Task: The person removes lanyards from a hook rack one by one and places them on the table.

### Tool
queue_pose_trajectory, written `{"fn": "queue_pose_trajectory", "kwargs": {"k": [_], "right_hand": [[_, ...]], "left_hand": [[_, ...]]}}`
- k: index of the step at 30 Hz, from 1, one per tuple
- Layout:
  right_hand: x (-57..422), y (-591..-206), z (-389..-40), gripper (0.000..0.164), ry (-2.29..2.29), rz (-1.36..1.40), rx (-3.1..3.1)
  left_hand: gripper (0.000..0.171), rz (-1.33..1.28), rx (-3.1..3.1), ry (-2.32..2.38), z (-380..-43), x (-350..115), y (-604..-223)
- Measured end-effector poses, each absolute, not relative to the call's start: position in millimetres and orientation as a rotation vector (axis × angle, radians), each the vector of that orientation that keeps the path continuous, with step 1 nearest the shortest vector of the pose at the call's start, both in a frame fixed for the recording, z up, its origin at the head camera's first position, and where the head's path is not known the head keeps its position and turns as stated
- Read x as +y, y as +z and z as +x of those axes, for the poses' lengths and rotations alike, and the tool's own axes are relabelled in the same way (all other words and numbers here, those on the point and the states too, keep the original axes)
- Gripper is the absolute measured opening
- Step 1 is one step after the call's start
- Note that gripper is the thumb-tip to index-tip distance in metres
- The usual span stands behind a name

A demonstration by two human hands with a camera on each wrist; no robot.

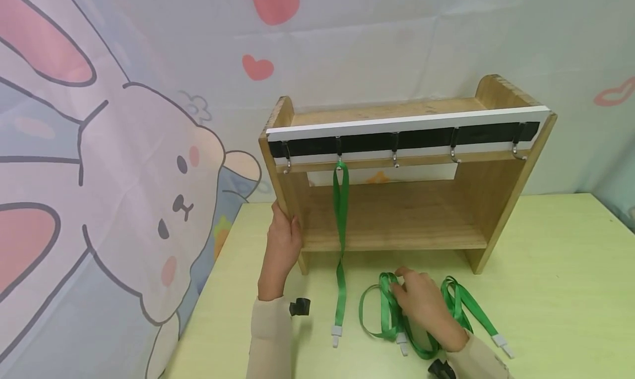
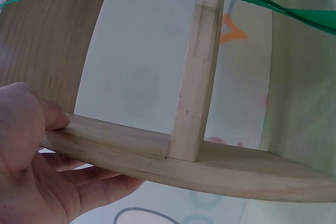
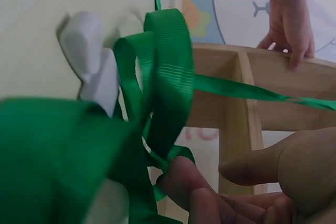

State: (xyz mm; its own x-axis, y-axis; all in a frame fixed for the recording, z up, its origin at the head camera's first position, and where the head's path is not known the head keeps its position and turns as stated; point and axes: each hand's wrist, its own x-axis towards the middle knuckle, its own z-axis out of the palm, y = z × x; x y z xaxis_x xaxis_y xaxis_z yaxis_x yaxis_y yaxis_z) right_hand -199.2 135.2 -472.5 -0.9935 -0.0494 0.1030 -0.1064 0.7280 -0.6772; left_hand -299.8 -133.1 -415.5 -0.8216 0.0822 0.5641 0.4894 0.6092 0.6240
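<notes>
My left hand point(image 1: 281, 245) grips the side panel of a wooden shelf point(image 1: 392, 222), its thumb on the inner face and its fingers round the outside in the left wrist view. A green lanyard point(image 1: 340, 214) hangs from the second hook from the left, its white clip point(image 1: 336, 335) low in front. My right hand point(image 1: 424, 304) reaches over a looped green lanyard point(image 1: 384, 307) on the table. In the right wrist view its fingertips are right at the ribbon point(image 3: 170, 77), with the thumb apart from them. Another folded green lanyard point(image 1: 471, 304) lies to its right.
Several metal hooks point(image 1: 395, 157) line the black strip across the shelf's front. The shelf stands on a pale green table point(image 1: 555, 291). Behind it hangs a backdrop point(image 1: 367, 54) with a cartoon rabbit and hearts.
</notes>
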Motion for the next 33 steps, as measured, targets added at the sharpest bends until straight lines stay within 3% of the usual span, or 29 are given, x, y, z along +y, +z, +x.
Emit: {"fn": "queue_pose_trajectory", "kwargs": {"k": [22, 33], "right_hand": [[150, -449, -204, 0.021, 1.232, 0.296, -2.691], [138, -416, -207, 0.021, 1.168, 0.382, -2.566]], "left_hand": [[0.05, -0.44, -2.362, -1.143, -298, -134, -416], [0.049, -0.424, -2.361, -1.143, -297, -134, -413]]}}
